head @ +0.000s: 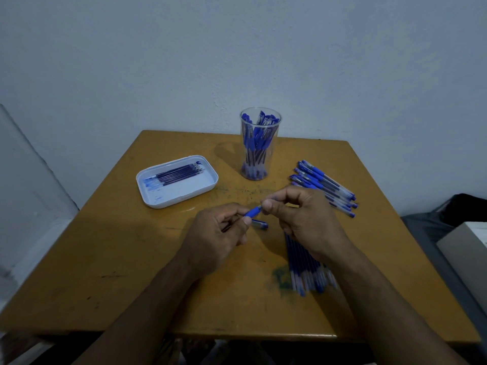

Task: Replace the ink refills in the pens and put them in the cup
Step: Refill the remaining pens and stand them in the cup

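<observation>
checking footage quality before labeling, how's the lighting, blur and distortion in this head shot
Head view: dim, bluish light with soft shadows; the clear cup casts a faint shadow to its left on the table. Wide-angle distortion bows the table's edges. The refills under the right hand look smeared, and the pen pinched by both hands, left hand included, is soft. No strong glare.

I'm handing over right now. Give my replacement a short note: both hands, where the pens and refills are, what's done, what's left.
Left hand pinches the blue grip end of a pen; right hand pinches its other end. A pen cap lies below them.
Cup, far centre: holds many pens.
White tray, left: refills.
Pile of pens, right, and a bundle of refills under the right wrist.
Left: finish this pen, cup it, then work through the pile.
</observation>
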